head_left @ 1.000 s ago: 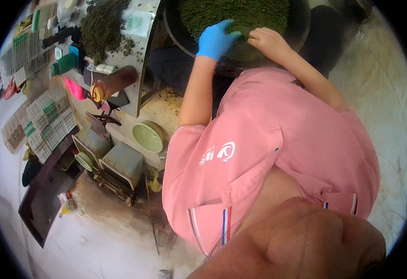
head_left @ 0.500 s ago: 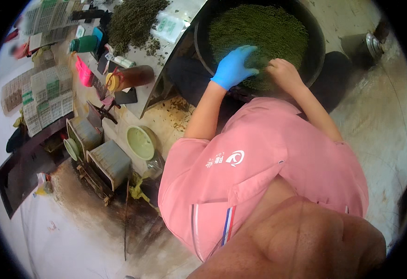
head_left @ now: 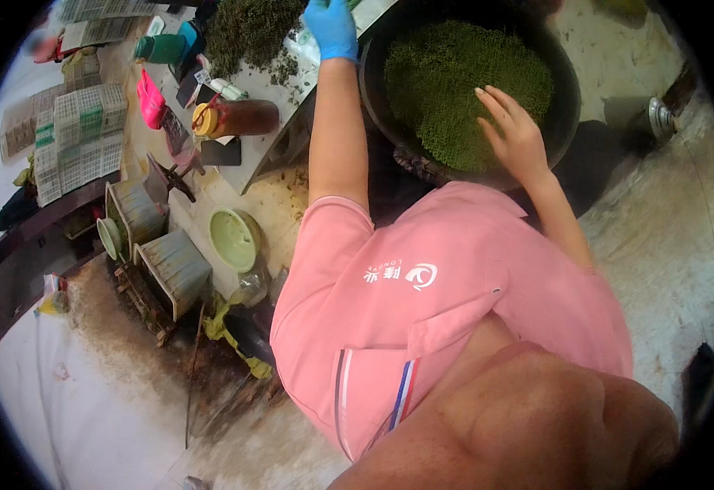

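Observation:
My left hand point(head_left: 332, 31), in a blue glove, reaches up to the top edge of the picture beside the table. Its fingertips run out of view, so I cannot make out whether it grips anything; a white packet with green print point(head_left: 304, 45) lies close by it. My bare right hand point(head_left: 516, 135) hovers with spread fingers at the near right part of a mass of small green tea leaves point(head_left: 463, 90). The leaves fill a large dark round pan point(head_left: 567, 98).
Darker dried leaves point(head_left: 246, 37) are heaped on the table at the far left. A brown jar with a yellow lid point(head_left: 242, 118), a green cup point(head_left: 161, 49) and a pink bag point(head_left: 150, 100) stand nearby. Lower are a pale green bowl point(head_left: 234, 238) and rusty metal bins point(head_left: 175, 265).
My gloved left hand has left the leaves and stretched away to the upper left. My right hand has lifted off the leaves, and its curled fingers have spread.

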The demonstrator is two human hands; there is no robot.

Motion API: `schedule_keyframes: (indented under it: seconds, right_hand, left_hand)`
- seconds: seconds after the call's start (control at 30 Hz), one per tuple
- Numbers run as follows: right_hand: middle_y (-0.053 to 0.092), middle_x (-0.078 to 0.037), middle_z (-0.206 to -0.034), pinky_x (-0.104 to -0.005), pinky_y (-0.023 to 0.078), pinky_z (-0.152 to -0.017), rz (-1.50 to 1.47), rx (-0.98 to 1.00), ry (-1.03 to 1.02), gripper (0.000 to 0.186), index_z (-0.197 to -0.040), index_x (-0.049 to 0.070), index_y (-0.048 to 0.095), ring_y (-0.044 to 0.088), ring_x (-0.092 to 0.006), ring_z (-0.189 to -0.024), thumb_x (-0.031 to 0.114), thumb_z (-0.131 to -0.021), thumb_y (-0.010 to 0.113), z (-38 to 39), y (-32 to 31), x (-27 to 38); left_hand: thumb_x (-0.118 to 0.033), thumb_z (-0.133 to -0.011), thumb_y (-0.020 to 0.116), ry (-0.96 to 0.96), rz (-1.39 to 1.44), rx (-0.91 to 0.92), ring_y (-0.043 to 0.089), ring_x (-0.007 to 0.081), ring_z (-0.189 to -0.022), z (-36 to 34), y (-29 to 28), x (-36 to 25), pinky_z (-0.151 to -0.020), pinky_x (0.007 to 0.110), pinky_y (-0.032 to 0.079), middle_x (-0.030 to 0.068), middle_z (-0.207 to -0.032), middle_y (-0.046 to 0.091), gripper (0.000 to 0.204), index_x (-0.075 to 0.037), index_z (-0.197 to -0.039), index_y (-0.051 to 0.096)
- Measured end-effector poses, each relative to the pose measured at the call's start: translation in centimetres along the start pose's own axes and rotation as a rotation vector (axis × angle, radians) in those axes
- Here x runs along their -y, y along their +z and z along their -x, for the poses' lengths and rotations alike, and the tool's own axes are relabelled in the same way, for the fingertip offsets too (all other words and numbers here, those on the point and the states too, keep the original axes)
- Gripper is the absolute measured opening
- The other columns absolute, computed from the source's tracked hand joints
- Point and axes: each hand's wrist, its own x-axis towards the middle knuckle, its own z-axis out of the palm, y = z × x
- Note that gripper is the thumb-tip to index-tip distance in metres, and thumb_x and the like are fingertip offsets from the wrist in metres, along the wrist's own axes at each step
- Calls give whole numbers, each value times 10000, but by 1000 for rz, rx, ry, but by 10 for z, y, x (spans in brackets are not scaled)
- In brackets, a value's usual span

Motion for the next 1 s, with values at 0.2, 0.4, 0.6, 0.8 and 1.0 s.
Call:
schedule_keyframes:
  seconds: [0.2,0.4,0.6,0.8,1.0]
  right_hand:
    - [482,-138,-1437,-388,568,-823,-36,116,260,567,-1402,217,537,666,-265,-1028,104,-872,703,25,-1,-16]
    - [489,-138,-1427,-380,569,-822,-20,146,177,577,-1415,200,517,672,-272,-1015,104,-876,698,22,4,-21]
    - [465,-141,-1445,-449,469,-1016,134,38,191,655,-1436,184,481,543,-350,-1227,88,-836,726,31,9,-29]
    - [655,-120,-1178,-400,459,-1002,-110,148,208,434,-1187,77,628,588,-292,-1162,91,-772,755,20,2,-50]
    - [704,-111,-981,-335,506,-864,-592,265,666,184,-1019,27,687,664,-225,-961,96,-849,682,62,17,-36]
  left_hand:
    - [-382,-885,667,-43,-1360,33,436,364,-1336,50,-49,38,-1072,590,299,223,-1429,465,686,-40,-1434,437]
    - [-423,-905,625,-81,-1632,35,240,391,-1466,79,-87,89,-1125,711,70,153,-1569,324,811,-40,-1524,266]
    - [-163,-871,660,80,-1062,190,625,315,-1073,103,-30,16,-1087,532,346,119,-1132,682,363,-107,-1227,619]
    - [-38,-864,633,220,-735,529,658,330,-842,207,34,-5,-900,431,487,126,-849,685,127,-97,-943,712]
    - [-27,-837,674,93,-667,556,653,329,-834,225,19,18,-771,397,518,138,-901,701,166,-57,-995,711]
